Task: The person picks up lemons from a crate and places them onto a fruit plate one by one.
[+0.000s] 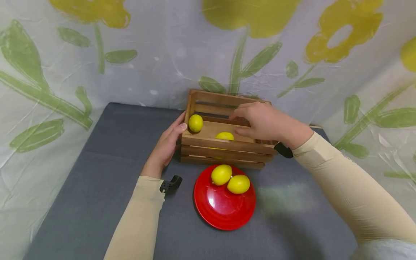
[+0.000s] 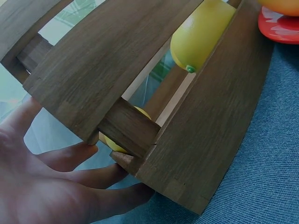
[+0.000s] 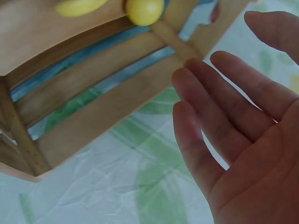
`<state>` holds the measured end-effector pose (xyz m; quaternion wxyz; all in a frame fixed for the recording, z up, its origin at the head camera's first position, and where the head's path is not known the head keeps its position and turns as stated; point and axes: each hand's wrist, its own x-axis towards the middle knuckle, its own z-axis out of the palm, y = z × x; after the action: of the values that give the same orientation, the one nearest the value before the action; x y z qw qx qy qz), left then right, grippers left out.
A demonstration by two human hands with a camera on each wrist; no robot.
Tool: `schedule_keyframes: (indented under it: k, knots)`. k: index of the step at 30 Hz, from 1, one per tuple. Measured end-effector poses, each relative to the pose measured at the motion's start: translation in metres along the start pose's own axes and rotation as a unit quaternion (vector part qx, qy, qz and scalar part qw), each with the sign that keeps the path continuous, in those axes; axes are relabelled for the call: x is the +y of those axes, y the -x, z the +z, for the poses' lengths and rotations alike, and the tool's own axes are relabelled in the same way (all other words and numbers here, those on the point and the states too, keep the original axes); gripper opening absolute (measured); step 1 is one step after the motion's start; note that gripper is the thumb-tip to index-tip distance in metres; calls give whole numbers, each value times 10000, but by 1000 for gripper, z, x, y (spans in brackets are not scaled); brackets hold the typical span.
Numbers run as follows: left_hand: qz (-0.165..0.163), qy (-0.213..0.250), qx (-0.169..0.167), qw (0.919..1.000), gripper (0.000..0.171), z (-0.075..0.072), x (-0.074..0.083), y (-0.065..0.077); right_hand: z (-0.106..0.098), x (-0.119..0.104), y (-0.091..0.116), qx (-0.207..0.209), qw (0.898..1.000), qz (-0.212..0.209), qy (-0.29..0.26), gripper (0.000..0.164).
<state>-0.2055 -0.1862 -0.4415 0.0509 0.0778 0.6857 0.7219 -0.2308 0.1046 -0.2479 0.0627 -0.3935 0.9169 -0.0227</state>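
Dark grey covers the worktop (image 1: 107, 173), and the left wrist view makes it look bluer, with thin lines like cloth. A pale, misty patch (image 1: 286, 198) shows on its right side, with a soft dark shadow (image 1: 295, 234) nearer the person. Behind it and on both sides hangs a big whitish sheet (image 1: 162, 76), wrinkly and shiny, with yellow flowers (image 1: 360, 21) and fat green leaves (image 1: 120, 56) on it.

A brown wooden crate (image 1: 203, 141) with slats sits near the back of the worktop. Inside, one lemon (image 1: 195, 123) is at the left end and another lemon (image 1: 225, 136) is near the middle, partly hidden by the front slats. Just in front of the crate is a round red plate (image 1: 224, 211). Two more lemons (image 1: 221, 175) lie close together on its far half.

The left hand (image 1: 166, 144) rests against the crate's left end; its grip is spread, with the fingers touching the wood. The right hand (image 1: 264, 121) is over the right part of the crate. Its grip is spread too, the fingers a little bent, with nothing in it. Both arms have cream sleeves (image 1: 136, 216).
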Motion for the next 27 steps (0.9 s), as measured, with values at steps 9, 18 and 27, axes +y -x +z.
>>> schedule_keyframes:
  k: [9, 18, 27]
  knots:
    - [89, -71, 16, 9999, 56, 3, -2, 1, 14, 36, -43, -978, 9942, 339, -307, 49]
    - [71, 11, 15, 10000, 58, 10, -1, 6, 39, 47, -60, -1485, 9839, 702, -703, 56]
    - [112, 9, 101, 9999, 59, 13, 3, 7, 58, 52, -74, -2044, 9755, 486, -655, 52]
